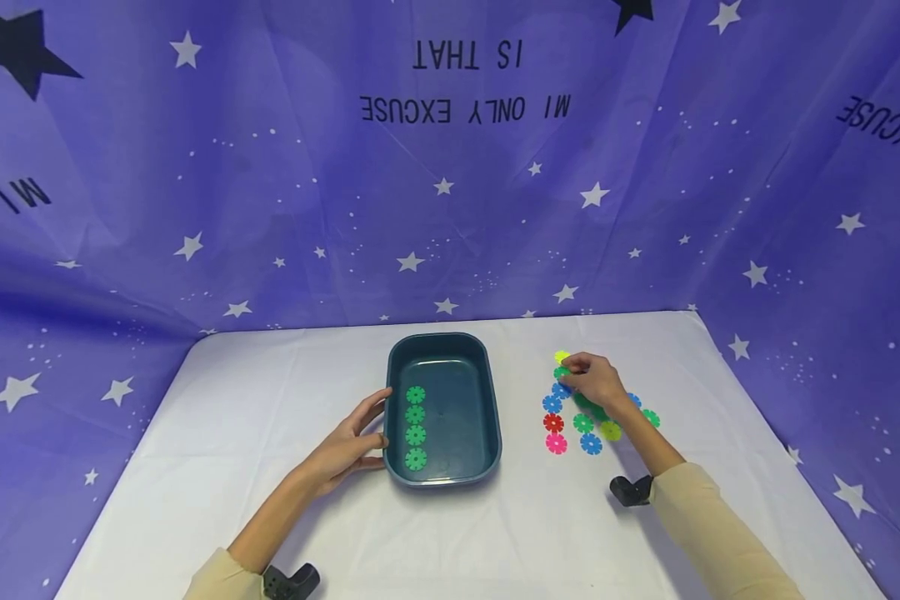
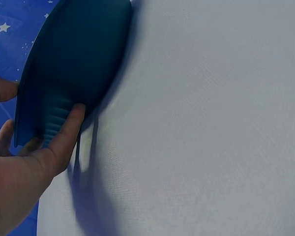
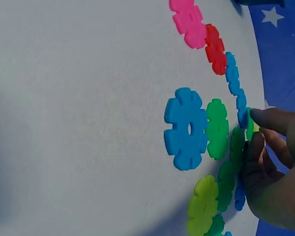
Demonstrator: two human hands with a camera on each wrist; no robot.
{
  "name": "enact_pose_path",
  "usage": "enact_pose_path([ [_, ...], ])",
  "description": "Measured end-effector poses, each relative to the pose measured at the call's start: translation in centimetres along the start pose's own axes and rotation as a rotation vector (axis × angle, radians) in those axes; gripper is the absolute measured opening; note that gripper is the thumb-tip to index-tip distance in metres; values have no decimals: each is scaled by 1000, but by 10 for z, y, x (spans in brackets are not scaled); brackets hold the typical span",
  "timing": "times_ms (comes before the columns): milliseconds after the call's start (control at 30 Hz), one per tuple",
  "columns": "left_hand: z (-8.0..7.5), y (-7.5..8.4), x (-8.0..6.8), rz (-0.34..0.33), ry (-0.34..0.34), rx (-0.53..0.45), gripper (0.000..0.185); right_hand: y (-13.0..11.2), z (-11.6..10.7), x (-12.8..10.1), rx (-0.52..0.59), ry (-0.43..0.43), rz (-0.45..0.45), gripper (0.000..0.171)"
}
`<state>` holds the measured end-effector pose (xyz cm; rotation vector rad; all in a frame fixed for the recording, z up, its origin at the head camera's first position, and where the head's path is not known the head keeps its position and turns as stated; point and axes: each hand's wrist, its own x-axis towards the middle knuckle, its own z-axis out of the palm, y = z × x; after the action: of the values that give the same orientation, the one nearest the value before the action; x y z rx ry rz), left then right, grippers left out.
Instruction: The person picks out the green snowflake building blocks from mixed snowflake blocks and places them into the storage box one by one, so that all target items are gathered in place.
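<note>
Green disc (image 1: 560, 372) — pinched by the right hand (image 1: 598, 383) — is between yellow disc (image 1: 561, 357) and blue disc (image 1: 560, 391), left hand (image 1: 347, 446) spread against tray (image 1: 457, 425).

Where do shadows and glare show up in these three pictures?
Head view: brightest, with thin glints along the rim of the dark teal tray; left wrist view: dimmer, a blue-grey shadow stretching down the white tablecloth beside the left hand; right wrist view: also dim, a soft-edged shadow beside the yellow-green notched disc.
</note>
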<state>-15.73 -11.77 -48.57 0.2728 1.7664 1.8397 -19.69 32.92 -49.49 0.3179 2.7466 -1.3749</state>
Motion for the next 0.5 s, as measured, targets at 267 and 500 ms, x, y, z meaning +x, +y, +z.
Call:
enact_pose_path([
  [267,1,0,0,-6,3,1,84,-4,2,-1,-38,8,35,33],
  [500,1,-1,0,2,5,1,84,-6,4,1,-49,-5,56,34],
])
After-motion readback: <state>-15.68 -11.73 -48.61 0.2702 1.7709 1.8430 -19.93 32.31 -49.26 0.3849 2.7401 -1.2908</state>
